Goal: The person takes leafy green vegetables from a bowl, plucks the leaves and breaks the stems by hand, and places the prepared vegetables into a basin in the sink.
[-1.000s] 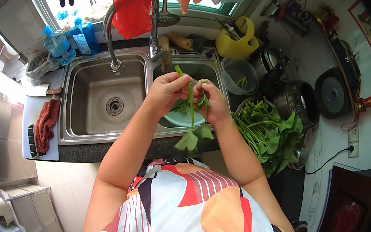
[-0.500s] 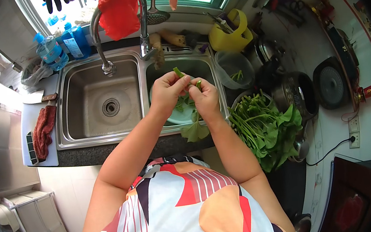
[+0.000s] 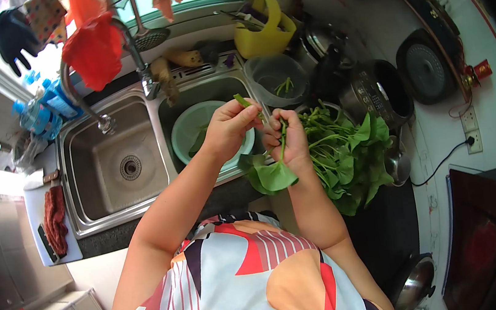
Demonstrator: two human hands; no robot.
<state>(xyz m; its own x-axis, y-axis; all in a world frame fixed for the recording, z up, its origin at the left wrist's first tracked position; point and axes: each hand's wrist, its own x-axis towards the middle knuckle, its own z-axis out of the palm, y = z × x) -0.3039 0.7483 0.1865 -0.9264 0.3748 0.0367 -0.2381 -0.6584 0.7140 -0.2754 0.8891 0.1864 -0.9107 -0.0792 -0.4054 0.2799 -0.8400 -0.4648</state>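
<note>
My left hand [image 3: 229, 129] pinches a short green stem piece [image 3: 242, 100] between thumb and fingers, over the right edge of a pale green bowl [image 3: 180, 132] in the right sink basin. Close beside it on the right, my right hand [image 3: 288, 139] is closed around a leafy stem, its broad leaf [image 3: 276, 176] hanging below the fingers. Some leaves lie in the bowl. A large bunch of leafy greens [image 3: 347, 155] sits just right of my right hand. Beyond both hands, a clear plastic container [image 3: 259, 70] holds a few stem pieces.
The left basin [image 3: 104, 172] has a faucet [image 3: 107, 124] over it. At the back stand a yellow basket [image 3: 252, 40] and bottles [image 3: 39, 122]. A white board [image 3: 74, 249] at the left carries a red-brown cloth [image 3: 55, 222] and a cleaver. Pots stand at the right.
The view has turned rightward, and more of the bowl shows. My hands have moved slightly apart, and the hanging leaf now lies nearer my right wrist.
</note>
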